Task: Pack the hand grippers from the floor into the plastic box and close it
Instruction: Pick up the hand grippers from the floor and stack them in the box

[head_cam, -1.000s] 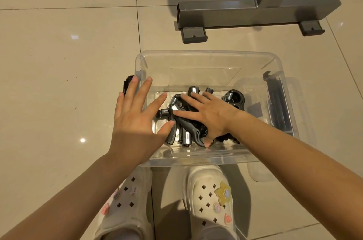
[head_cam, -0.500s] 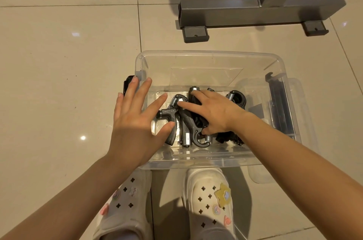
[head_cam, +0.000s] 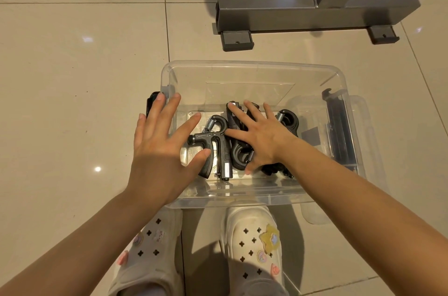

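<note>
Nearest, the left hand point(head_cam: 160, 150) hovers flat over the near-left rim of the plastic box point(head_cam: 252, 195), fingers spread, holding nothing. Just beyond, the right hand point(head_cam: 260, 137) presses flat on the hand grippers point(head_cam: 215, 145) piled inside. The packing looks nearly finished, though the box is still open, its lid apparently lying beneath it, and a dark object point(head_cam: 150, 103) sits outside the left wall.

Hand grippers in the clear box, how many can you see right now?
3 clearly: one hand gripper lies uncovered at the box's left, one pokes out under the right hand's fingers, and one sits beyond its wrist at right. More may be hidden beneath that hand.
</note>
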Motion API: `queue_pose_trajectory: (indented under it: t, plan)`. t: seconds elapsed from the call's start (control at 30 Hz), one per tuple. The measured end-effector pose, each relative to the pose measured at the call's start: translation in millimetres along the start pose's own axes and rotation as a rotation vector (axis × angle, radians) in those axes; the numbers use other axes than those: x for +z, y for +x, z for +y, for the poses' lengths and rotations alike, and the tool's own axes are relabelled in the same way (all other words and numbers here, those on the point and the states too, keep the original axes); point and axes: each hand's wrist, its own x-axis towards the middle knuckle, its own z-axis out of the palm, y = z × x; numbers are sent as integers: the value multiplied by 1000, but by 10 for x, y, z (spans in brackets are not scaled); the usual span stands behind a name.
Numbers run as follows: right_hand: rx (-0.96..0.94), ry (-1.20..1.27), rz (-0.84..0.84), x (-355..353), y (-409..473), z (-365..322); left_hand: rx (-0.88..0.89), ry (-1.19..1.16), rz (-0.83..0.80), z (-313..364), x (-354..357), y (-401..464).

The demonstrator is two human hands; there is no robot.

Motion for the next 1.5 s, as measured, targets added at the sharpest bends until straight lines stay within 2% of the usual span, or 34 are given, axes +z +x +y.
queue_pose_trajectory:
  t: [0.37, 0.5, 0.6, 0.67, 0.77, 1.07, 1.5]
  plan:
    - [-11, 157, 8, -19, -131, 69, 0, 4, 6, 6, 3, -2]
    - [185, 405, 108, -57, -349, 303, -5, -3, 8, -1, 6, 1]
    - [283, 245, -52, 51, -512, 465, -6, -9, 6, 2, 11, -1]
    - [256, 136, -114, 107, -512, 442, -9, -12, 4, -8, 6, -2]
    - [263, 113, -182, 66, -454, 447, -16, 2, -3, -3, 1, -4]
    - [281, 77, -133, 152, -475, 419, -25, 15, -7, 22, -15, -6]
    - [278, 161, -181, 153, -382, 435, -16, 17, -12, 34, -26, -5]
